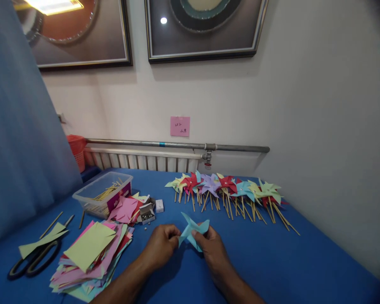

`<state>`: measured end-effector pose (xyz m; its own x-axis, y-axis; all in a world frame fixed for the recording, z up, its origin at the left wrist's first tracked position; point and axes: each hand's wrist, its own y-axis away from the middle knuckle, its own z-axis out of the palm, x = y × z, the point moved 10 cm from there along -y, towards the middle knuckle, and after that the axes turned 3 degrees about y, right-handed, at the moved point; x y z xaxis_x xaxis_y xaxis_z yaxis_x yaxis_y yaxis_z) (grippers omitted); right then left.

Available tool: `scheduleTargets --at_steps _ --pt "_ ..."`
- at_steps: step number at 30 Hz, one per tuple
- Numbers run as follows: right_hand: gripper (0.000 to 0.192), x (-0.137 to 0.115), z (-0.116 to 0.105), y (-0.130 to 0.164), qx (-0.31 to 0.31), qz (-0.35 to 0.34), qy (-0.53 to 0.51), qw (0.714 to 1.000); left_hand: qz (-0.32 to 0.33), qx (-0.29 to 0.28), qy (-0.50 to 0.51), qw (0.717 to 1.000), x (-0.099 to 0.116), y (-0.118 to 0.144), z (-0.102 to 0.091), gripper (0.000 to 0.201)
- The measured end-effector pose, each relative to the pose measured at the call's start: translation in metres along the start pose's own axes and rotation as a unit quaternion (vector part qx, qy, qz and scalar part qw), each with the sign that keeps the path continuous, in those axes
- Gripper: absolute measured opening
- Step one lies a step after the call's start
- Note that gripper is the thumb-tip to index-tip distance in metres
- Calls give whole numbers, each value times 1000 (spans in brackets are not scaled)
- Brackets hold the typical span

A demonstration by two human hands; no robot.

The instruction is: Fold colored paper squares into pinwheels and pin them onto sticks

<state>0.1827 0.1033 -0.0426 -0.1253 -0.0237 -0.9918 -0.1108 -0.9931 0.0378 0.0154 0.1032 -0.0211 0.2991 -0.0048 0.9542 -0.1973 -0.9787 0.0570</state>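
Observation:
A light blue paper pinwheel (190,233) without a visible stick is held between my two hands above the blue table. My right hand (215,252) grips its right side, the thumb pressed on the middle where the blades fold in. With thumb and fingers closed, my left hand (163,245) pinches the tip of the left blade. To the left of my left hand, a small open box of metal pins (146,213) stands beside a small white box (159,206). What lies beneath the folded paper is hidden by my fingers.
Finished pinwheels on sticks (210,184) lie in a row at the back right. On the left are a stack of coloured paper (90,247), black-handled scissors (34,264) under a yellow-green piece, and a clear plastic box of sticks (96,207). A blue curtain (25,139) hangs at left.

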Motion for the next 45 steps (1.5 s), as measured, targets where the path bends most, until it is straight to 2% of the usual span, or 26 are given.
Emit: scheduleTargets --at_steps 12,26,32,45 --pt "41 17 -2 -9 6 3 -10 1000 -5 4 -2 1000 -7 -3 0 12" --pt "42 23 -2 -13 6 -1 -12 1000 -13 -9 18 1000 -6 -1 3 12" --pt "41 16 0 -9 -2 -6 -15 1000 -6 -9 -7 1000 -4 -2 2 13" --pt "43 4 1 -1 -14 -9 1 1000 -9 -10 10 1000 -9 -3 2 13"
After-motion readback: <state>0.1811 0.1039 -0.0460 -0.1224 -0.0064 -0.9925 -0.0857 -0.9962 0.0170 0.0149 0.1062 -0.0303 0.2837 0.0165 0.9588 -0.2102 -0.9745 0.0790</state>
